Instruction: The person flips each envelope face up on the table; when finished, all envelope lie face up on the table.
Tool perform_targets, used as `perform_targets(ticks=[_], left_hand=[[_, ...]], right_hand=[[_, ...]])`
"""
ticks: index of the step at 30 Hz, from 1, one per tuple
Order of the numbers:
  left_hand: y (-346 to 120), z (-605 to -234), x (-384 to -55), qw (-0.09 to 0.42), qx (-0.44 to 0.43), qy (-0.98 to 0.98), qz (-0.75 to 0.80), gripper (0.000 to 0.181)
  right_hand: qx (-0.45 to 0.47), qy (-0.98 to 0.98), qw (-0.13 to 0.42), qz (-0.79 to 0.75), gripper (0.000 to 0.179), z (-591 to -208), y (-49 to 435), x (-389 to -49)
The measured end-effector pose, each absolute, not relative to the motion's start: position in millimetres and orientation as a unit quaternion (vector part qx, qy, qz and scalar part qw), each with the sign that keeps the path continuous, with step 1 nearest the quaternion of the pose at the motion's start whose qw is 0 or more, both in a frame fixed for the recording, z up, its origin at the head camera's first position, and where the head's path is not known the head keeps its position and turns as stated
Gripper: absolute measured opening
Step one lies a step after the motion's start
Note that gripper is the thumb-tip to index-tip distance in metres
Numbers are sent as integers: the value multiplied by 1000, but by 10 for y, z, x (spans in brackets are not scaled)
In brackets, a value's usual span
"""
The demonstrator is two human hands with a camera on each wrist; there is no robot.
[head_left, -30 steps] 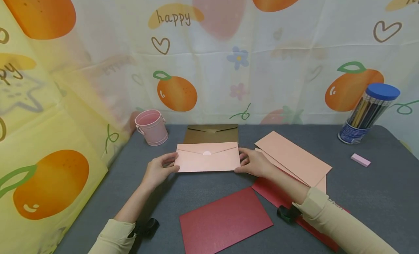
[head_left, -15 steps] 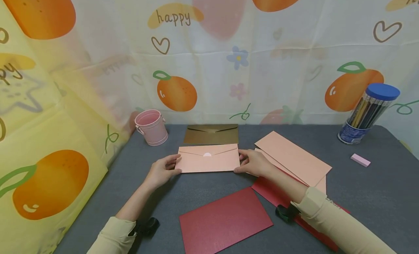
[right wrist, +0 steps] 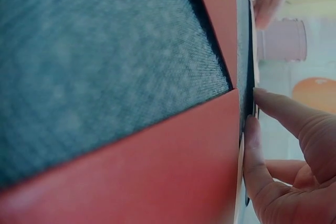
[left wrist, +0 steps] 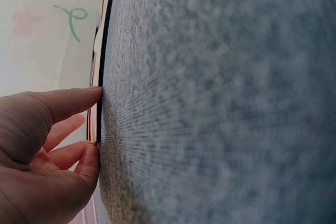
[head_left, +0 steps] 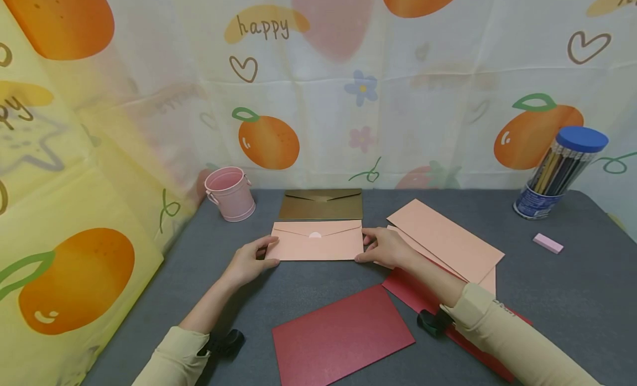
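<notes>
A pale pink envelope, flap side up with a round white spot at the flap's tip, lies at the middle of the table or just above it. My left hand holds its left end between thumb and fingers. At the opposite end, my right hand has thumb and fingers around the corners. Directly behind is a gold-brown envelope, its front edge close to the pink one. In the left wrist view, the left hand's fingers touch the envelope's thin edge.
Nearer me lies a dark red envelope. To the right, pink envelopes overlap a red envelope, partly under my right forearm. A pink bucket, a pencil jar with a blue lid and a pink eraser-like block stand around.
The pink envelope has come slightly down and toward me, uncovering the gold-brown envelope's front edge. My left hand has shifted a little to the right; the right hand has barely moved.
</notes>
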State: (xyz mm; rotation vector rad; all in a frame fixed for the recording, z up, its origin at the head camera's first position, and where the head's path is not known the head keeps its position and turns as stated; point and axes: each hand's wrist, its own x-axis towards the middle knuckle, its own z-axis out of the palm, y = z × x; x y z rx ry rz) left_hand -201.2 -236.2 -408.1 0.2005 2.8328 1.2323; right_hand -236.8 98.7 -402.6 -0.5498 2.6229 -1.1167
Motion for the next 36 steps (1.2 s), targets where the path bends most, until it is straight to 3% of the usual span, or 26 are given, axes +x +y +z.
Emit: perform_targets(ticks=[9, 18, 30, 36], left_hand=[[-2366, -4090, -2012, 24, 70, 918, 389, 50], [-2370, -4074, -2000, 19, 86, 923, 375, 46], [-2388, -4104, -2013, 17, 100, 928, 358, 45], [-2386, -4085, -1997, 12, 123, 930, 346, 44]], right_hand=[[-195, 901, 116, -370, 73, -4029, 973, -2373], [-210, 909, 97, -346, 58, -4035, 952, -2393], [-195, 912, 101, -345, 69, -4025, 939, -2373], [-197, 911, 101, -349, 67, -4014, 937, -2367]])
